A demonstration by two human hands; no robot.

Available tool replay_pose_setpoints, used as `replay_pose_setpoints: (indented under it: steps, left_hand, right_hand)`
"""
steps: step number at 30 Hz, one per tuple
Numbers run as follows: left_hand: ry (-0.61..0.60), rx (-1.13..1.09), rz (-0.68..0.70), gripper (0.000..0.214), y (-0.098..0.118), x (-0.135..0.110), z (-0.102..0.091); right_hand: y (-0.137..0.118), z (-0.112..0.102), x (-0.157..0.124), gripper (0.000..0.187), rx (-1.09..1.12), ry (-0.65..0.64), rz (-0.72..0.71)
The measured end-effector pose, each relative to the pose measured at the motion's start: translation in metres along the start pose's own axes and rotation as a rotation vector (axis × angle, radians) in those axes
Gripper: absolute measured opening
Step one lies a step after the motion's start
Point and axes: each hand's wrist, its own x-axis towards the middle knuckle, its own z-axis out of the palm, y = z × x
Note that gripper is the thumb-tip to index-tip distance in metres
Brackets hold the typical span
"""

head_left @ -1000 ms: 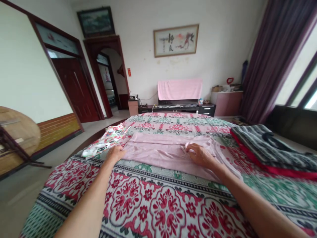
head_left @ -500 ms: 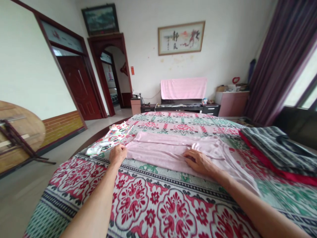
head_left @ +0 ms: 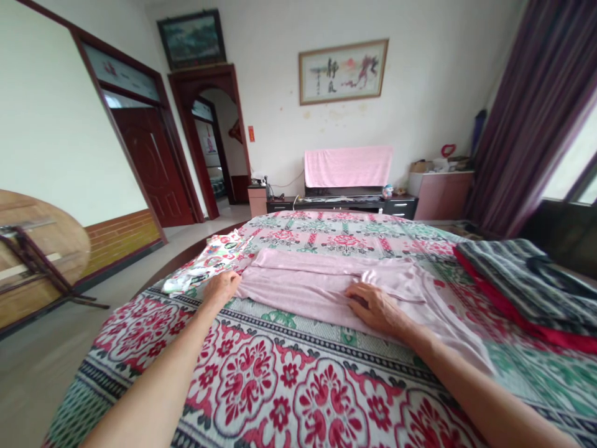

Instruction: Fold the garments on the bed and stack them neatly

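A pale pink shirt (head_left: pixel 303 283) lies folded lengthwise across the patterned cloth, its right end spread out loosely. My left hand (head_left: pixel 224 286) is closed in a pinch on the shirt's left end. Over the shirt's near right part, my right hand (head_left: pixel 375 305) bends its fingers down onto the fabric, thumb underneath and partly hidden; it appears to grip a fold. Just beyond my left hand lies a white printed garment (head_left: pixel 208 261) with red and green patterns.
A red, white and green cloth (head_left: pixel 280 386) covers the table. A black-and-white striped garment (head_left: pixel 527 274) lies on a red one (head_left: pixel 559 338) at the right. A folded round tabletop (head_left: pixel 41 236) leans at the left wall. A low black cabinet (head_left: pixel 401 206) stands beyond the table.
Both hands stay at the same places on the shirt. My left forearm has swung slightly outward to the left, and the view has shifted a little.
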Motion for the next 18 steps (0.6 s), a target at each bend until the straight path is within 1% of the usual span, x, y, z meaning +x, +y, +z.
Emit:
replay_pose_setpoints:
  steps: [4,8,11,13,16,18]
  left_hand:
    - [-0.008,0.013,0.045,0.044,-0.009,0.001,-0.004]
    - [-0.006,0.055,0.041,0.045,-0.009,-0.001,-0.007]
    - [-0.023,0.083,0.008,0.036,-0.003,0.001,-0.013]
    - [0.010,0.095,0.002,0.032,0.003,0.006,-0.018]
    - [0.083,0.067,0.101,0.033,0.015,0.016,-0.019]
    - [0.074,0.044,0.164,0.033,0.021,0.021,-0.015]
  right_hand:
    - [0.003,0.002,0.000,0.014,-0.002,0.011,-0.014]
    - [0.003,0.002,0.001,0.014,-0.004,0.015,-0.026]
    - [0.002,0.001,0.001,0.013,-0.007,0.010,-0.017]
    - [0.003,0.001,0.001,0.013,-0.012,0.007,-0.007]
    - [0.004,0.002,0.000,0.012,-0.017,0.001,0.004]
    - [0.004,0.002,0.000,0.012,-0.012,-0.004,0.002]
